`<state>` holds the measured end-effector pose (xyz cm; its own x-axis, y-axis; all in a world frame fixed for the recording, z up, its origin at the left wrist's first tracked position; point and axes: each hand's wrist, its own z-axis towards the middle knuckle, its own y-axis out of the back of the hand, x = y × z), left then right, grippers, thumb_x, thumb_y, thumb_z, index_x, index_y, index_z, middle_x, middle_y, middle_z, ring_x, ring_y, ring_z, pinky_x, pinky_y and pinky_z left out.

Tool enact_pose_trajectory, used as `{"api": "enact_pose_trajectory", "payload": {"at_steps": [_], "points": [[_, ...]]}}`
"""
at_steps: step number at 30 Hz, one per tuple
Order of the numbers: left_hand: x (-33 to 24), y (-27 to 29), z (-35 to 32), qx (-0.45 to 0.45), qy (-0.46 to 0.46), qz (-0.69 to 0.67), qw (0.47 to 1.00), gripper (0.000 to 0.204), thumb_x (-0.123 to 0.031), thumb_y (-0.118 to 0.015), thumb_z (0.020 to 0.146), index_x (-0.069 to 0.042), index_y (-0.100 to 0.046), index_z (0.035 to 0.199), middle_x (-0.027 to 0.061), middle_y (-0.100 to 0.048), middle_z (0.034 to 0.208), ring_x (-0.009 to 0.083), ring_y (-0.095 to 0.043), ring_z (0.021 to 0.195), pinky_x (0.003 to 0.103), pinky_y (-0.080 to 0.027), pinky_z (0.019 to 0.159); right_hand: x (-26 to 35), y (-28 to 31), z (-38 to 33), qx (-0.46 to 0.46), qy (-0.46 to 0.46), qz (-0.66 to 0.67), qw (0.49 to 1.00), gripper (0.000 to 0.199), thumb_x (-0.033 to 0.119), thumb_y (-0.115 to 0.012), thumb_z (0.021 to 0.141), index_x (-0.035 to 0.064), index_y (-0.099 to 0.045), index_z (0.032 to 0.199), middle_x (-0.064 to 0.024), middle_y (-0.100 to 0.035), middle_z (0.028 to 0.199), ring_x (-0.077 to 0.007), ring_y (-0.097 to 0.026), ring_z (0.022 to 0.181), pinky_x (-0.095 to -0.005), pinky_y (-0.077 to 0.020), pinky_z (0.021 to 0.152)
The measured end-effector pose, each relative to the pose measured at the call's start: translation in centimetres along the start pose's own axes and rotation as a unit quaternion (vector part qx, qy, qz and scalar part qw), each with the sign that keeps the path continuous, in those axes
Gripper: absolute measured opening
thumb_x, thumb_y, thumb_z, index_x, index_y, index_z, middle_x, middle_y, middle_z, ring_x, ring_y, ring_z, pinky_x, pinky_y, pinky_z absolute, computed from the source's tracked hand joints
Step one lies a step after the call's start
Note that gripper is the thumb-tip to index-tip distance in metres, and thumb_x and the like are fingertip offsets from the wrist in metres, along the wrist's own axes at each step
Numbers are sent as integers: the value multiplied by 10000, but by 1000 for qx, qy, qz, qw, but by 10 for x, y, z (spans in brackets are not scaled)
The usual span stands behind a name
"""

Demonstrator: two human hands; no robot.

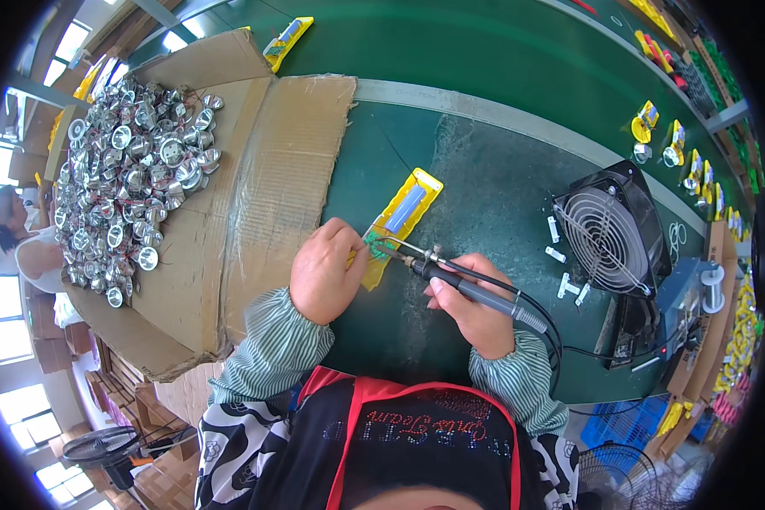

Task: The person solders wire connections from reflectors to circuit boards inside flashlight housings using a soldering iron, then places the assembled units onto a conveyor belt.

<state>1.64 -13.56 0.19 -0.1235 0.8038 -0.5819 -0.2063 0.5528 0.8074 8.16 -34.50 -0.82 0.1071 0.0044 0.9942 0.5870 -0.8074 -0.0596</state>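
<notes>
In the middle of the green bench lies a yellow plastic housing (431,201) holding a blue cylindrical battery (405,209) and a small green circuit board (378,244). My left hand (325,270) is closed in a pinch at the board's left edge; what lies between its fingertips is hidden. My right hand (478,308) grips a soldering iron (476,293) with a grey and black handle and a thin metal feed tube. The iron's tip points left and reaches the green board beside my left fingertips.
On the left, an opened cardboard box (285,153) holds a heap of silvery lamp reflectors (136,183). A black fan (608,234) with a wire grille stands right, near small white plastic pieces (567,286). Several yellow housings (646,123) lie on the green belt (484,59) beyond.
</notes>
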Motion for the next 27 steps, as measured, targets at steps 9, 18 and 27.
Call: {"api": "enact_pose_trajectory", "payload": {"at_steps": [9, 18, 27], "points": [[-2, 1, 1, 8, 5, 8, 1000, 91, -78, -613, 768, -13, -549, 762, 129, -528, 806, 312, -548, 747, 391, -440, 649, 15, 4, -7, -59, -20, 79, 995, 146, 4, -625, 806, -41, -544, 919, -108, -651, 764, -128, -634, 648, -251, -531, 587], [-2, -2, -1, 2, 15, 29, 999, 108, -107, -626, 772, -18, -566, 775, 123, -536, 818, 303, -549, 732, 384, -441, 644, 21, 19, -26, -90, -19, 71, 993, 145, -11, -618, 816, -51, -537, 930, -126, -647, 771, -138, -639, 671, -257, -542, 594], [-10, 9, -24, 42, -108, 198, 973, 410, -298, -716, 714, -37, -566, 992, 110, -585, 985, 286, -548, 913, 391, -425, 774, 19, 37, -44, -130, -23, 80, 988, 141, -9, -610, 824, -55, -534, 934, -135, -644, 779, -136, -628, 649, -253, -534, 601]]}}
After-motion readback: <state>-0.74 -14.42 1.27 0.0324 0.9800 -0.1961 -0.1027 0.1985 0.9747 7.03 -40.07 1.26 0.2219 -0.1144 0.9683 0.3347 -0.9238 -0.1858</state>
